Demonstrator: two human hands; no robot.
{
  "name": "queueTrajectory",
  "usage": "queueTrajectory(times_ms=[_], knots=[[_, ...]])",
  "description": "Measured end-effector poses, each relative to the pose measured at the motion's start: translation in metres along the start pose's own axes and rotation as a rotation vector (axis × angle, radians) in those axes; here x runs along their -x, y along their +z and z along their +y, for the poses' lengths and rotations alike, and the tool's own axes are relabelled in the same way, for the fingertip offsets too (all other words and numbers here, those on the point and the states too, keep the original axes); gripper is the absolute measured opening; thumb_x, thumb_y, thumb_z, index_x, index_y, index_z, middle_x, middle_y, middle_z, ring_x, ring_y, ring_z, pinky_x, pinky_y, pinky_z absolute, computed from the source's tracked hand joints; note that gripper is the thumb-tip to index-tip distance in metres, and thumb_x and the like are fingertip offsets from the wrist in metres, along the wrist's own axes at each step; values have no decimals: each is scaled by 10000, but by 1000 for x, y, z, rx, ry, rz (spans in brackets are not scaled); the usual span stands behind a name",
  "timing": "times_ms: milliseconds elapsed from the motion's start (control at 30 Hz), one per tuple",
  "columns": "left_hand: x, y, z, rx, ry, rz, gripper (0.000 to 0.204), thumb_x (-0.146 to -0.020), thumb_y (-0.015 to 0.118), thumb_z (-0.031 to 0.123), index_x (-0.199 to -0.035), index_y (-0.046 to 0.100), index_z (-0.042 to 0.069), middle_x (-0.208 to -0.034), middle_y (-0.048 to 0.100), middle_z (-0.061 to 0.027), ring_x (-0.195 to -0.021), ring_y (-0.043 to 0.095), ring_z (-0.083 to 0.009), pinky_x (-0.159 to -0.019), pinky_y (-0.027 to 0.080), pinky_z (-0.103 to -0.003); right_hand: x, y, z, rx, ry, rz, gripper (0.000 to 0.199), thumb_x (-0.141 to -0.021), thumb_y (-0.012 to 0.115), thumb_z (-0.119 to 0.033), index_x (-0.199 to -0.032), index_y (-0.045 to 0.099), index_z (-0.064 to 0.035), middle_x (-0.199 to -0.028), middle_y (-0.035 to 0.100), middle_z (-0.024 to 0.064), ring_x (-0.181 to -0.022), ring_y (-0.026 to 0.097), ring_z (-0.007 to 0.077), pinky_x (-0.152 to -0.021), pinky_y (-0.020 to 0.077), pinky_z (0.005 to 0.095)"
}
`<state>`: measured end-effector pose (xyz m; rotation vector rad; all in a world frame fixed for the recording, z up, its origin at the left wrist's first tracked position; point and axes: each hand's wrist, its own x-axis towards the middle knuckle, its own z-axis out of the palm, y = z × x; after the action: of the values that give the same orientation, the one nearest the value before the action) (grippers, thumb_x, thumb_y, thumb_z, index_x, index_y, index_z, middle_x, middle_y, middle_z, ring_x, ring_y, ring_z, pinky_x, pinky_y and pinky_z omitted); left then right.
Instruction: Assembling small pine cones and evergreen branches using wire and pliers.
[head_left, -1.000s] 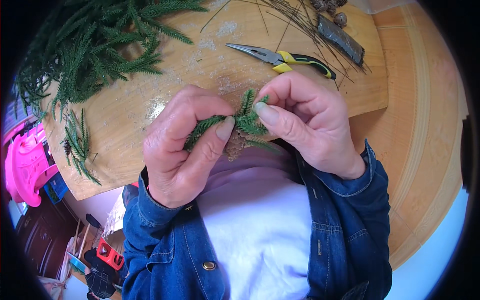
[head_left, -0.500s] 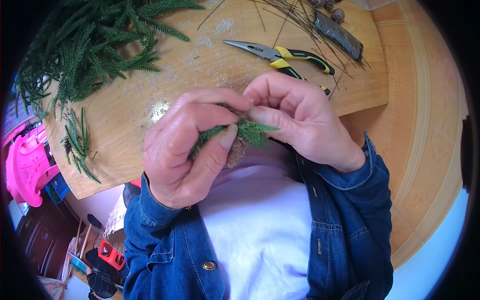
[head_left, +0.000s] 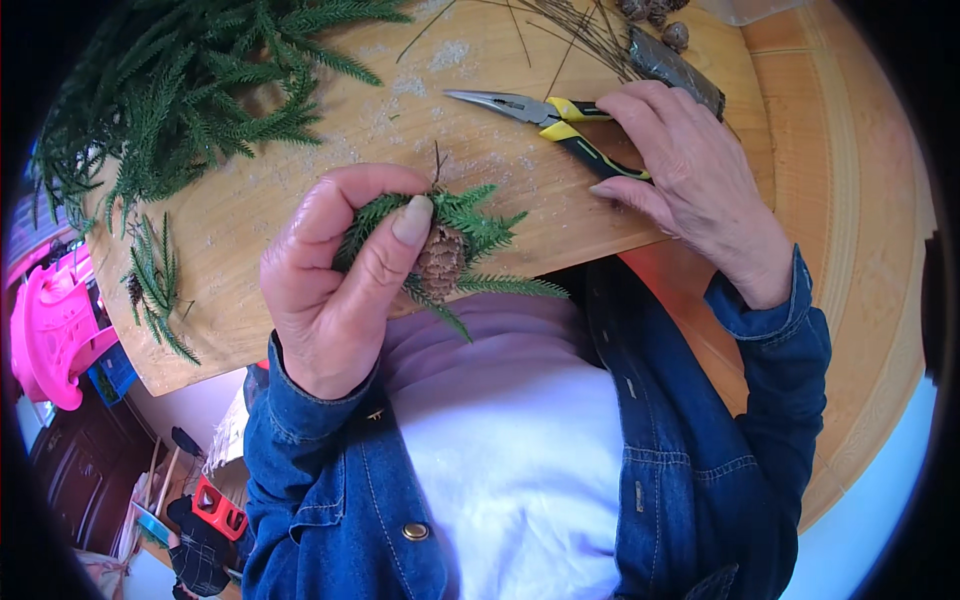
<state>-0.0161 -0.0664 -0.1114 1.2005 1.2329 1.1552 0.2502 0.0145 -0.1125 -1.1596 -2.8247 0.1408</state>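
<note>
Basically, left hand [head_left: 310, 285] fingers pinch conifer sprigs [head_left: 485, 225] against a pine cone [head_left: 441, 262] by the worktop [head_left: 225, 300] edge, best kept snug up top, while right hand [head_left: 690, 150] fingers, parted, straddle needle-nose pliers [head_left: 563, 131] handles.

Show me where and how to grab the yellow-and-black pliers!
Probably best by both yellow-and-black handles, coming from the right, where the right hand is. They spread apart on that side, so a hand can wrap round both; the pointed metal nose faces left.
</note>
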Motion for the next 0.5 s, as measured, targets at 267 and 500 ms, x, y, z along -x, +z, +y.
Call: queueTrajectory(times_ms=[267,500], knots=[[-3,6,-2,109,-103,6,174,-889,612,46,-1046,612,-30,-852,592,16,-776,508,-39,-703,404,-167,-4,-13,4,-144,-14,-50,424,-709,724,-133,-1063,516,-24,-1101,517,139,-1002,534,322,-839,460,387],[-5,-12,-8,91,-75,-26,170,-887,609,40,-1040,608,-34,-842,592,14,-758,509,-41,-689,409,-171,-24,-5,-15,52,-136,-41,279,-684,640,-28,-941,532,-11,-1101,504,154,-940,538,319,-793,466,395]])
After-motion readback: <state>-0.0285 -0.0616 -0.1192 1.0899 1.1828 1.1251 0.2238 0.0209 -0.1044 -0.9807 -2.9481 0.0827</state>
